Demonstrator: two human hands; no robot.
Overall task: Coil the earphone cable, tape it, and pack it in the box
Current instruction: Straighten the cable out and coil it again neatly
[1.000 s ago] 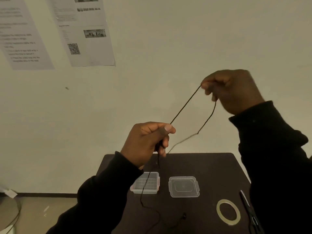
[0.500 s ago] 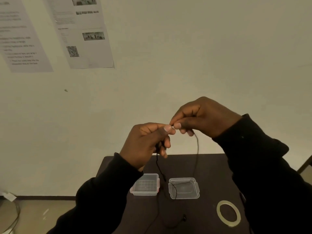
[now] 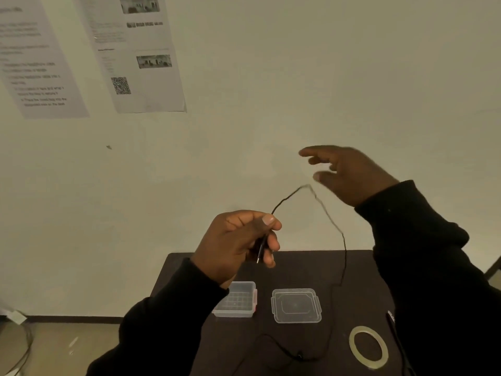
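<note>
The left hand (image 3: 238, 245) is gripping the earphone cable (image 3: 329, 218) near its plug, which is sticking down below the fingers, above the desk's (image 3: 360, 270) far edge. The right hand (image 3: 349, 172) is hovering released with fingers spread, blurred, just above the cable's raised bend and not touching it; half a second ago it was pinching the cable right beside the left hand. From the bend the cable is dropping to the desk and trailing toward the near edge. One clear box (image 3: 235, 299) and one lid (image 3: 296, 305) are sitting side by side mid-desk, with bare desk between them and the far edge. One tape ring (image 3: 368, 347) is lying near the right edge.
</note>
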